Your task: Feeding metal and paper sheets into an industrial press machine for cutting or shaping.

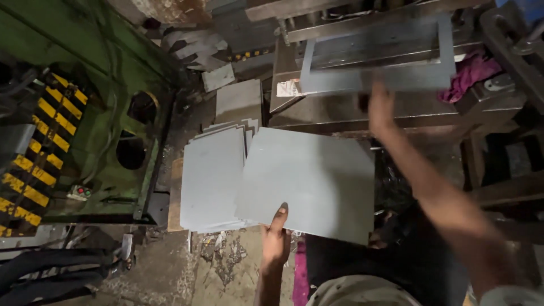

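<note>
Left hand (276,241) grip pinching near edge of grey sheet (309,181), right of sheet stack (212,181); right hand (381,110) blurred, grip state unclear, at punched frame (377,56) on far press surface (317,113); dim workshop, green machine (85,113) left

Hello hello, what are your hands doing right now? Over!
Left hand grips grey sheet by its near edge. Right hand holds cut-out frame at the press, blurred. Sheet stack beside it. Over.

Both forearms are bare up from the left hand (276,241) and the blurred right hand (381,107); a pale sleeve edge shows near the right elbow.
</note>
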